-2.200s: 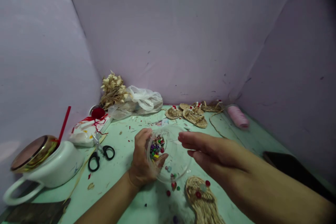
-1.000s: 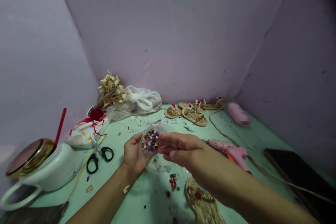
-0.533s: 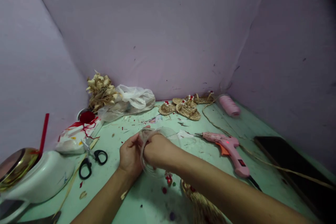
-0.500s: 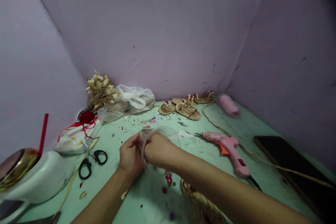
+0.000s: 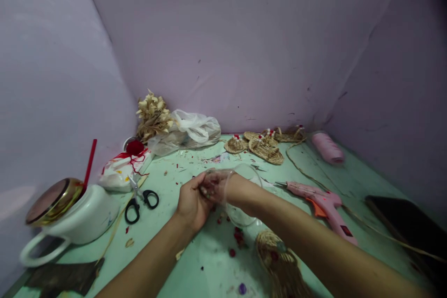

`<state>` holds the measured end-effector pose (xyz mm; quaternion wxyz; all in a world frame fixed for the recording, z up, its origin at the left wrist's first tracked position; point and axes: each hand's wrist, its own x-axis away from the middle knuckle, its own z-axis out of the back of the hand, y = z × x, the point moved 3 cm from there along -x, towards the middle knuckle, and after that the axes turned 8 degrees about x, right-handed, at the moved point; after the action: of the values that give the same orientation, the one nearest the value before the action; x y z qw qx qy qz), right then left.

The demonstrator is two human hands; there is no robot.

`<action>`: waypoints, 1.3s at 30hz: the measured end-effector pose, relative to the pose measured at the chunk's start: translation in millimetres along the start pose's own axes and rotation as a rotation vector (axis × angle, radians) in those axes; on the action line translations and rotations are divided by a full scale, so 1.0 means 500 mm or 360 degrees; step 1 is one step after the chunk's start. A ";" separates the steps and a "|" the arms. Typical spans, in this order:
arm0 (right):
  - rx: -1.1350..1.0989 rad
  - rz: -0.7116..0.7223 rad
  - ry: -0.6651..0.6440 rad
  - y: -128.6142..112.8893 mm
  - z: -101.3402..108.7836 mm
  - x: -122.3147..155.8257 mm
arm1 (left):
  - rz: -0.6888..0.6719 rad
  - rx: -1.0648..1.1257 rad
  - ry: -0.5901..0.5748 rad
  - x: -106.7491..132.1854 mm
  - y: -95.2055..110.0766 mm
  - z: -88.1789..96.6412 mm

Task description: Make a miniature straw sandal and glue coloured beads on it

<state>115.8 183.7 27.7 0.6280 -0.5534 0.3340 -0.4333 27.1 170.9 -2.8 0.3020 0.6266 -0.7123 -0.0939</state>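
My left hand [image 5: 192, 201] is closed around the bottom end of a clear plastic cup [image 5: 240, 223], which lies tilted with its wide mouth toward the right. My right hand [image 5: 223, 187] reaches through that mouth; its fingers are down inside near the base, blurred by the plastic, so what they touch cannot be made out. Below the cup lie red beads [image 5: 232, 252] and a purple bead [image 5: 242, 288] on the green table. A woven straw slipper [image 5: 267, 253] lies under my right forearm, partly covered by it.
Black-handled scissors [image 5: 151, 199], a white mug [image 5: 89, 219] and a dark blade [image 5: 64, 277] lie left. Small woven slippers [image 5: 266, 151], a plastic bag [image 5: 195, 128] and dried flowers [image 5: 152, 109] line the back. Right are a pink glue gun [image 5: 326, 202], thread spool [image 5: 327, 147] and phone [image 5: 401, 223].
The view has swung left, so everything sits farther right. The cup's mouth has tipped toward the right, and my right hand remains inside it. More of the straw slipper and beads shows.
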 end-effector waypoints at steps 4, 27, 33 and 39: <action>-0.0107 -0.0014 -0.0172 0.000 -0.005 -0.001 | 0.0011 0.0010 0.0009 0.000 -0.001 0.002; -0.0264 -0.0235 -0.0132 -0.023 -0.005 0.018 | -0.0030 0.0089 0.0016 -0.008 0.002 0.009; -0.0116 -0.0139 -0.0093 -0.016 -0.005 0.010 | -0.0041 0.0073 0.0036 -0.009 0.004 0.008; 0.0351 0.0091 0.0017 -0.019 0.004 0.005 | -0.0006 0.0046 0.0064 -0.006 0.010 0.002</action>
<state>116.8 182.3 37.6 0.6954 -0.4690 0.3032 -0.4522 22.4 174.4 -2.1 0.3070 0.6341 -0.7061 -0.0716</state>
